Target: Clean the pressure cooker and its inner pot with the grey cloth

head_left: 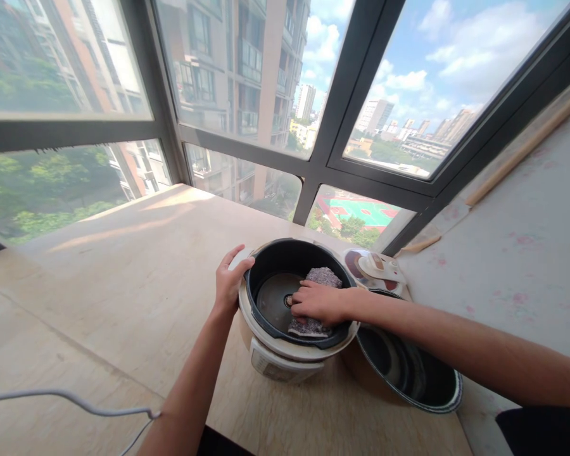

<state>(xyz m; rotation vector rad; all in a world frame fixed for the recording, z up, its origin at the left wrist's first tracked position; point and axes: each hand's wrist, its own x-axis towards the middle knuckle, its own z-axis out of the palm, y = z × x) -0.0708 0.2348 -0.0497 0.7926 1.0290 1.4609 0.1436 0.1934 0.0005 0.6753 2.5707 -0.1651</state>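
Observation:
An electric pressure cooker point(266, 351) with a pale body and a dark inside stands before me, its top off. My left hand point(228, 278) holds its left side, thumb on the rim and fingers along the outside. Inside the cooker, my right hand point(319, 303) presses a speckled grey-purple cloth point(323, 277) against the floor and right side. The fingers are bent over the cloth and reach the small round piece point(289, 300) at the centre of the floor. Part of the cloth is hidden under the hand.
A dark inner pot point(420, 373) leans on its side to the cooker's right, under my right forearm. Behind it lies the lid point(377, 266), near the wall point(517, 253). A grey cord point(71, 399) crosses the stone ledge point(123, 304) at left. Window frames point(247, 152) border the ledge.

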